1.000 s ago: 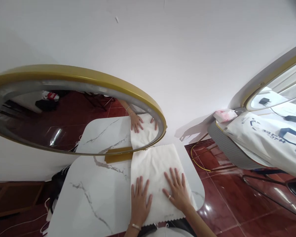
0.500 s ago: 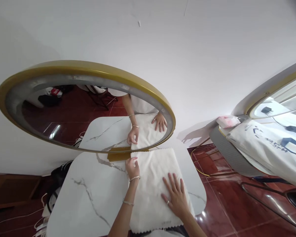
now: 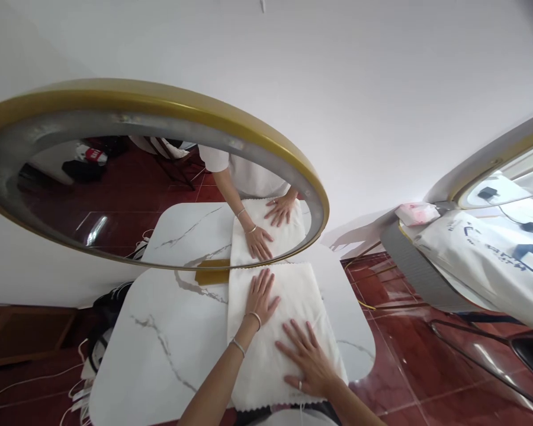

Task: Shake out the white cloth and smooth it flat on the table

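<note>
Both hands lie flat and unclenched on the white cloth, left hand towards twelve o'clock, right hand nearer six, smoothing it on the worktop; a fold likely wants a pinched edge.

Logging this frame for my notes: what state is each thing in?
Left hand: open, flat on the cloth's far part.
Right hand: open, flat on its near part.
White cloth: spread flat on the table.
Marble table: carries the cloth.
Oval mirror: upright, reflecting both hands.
</note>
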`<action>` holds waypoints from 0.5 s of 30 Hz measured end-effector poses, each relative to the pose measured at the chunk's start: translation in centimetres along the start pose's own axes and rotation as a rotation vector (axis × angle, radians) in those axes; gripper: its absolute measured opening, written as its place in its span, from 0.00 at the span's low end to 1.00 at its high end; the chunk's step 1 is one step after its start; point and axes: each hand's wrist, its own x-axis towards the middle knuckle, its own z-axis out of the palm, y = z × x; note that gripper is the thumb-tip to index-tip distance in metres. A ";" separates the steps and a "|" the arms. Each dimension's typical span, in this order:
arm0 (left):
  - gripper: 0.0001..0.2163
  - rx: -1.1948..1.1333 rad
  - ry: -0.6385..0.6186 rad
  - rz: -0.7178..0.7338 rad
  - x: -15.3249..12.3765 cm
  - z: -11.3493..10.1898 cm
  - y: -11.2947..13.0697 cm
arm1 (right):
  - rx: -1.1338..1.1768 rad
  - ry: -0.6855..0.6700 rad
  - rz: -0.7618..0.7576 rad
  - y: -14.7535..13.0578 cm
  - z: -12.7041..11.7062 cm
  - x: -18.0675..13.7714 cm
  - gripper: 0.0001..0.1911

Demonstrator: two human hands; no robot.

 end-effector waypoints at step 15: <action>0.29 0.068 -0.008 -0.109 -7.7 -5.0 -13.2 | 0.294 -0.156 -0.235 -9.5 3.4 10.8 0.33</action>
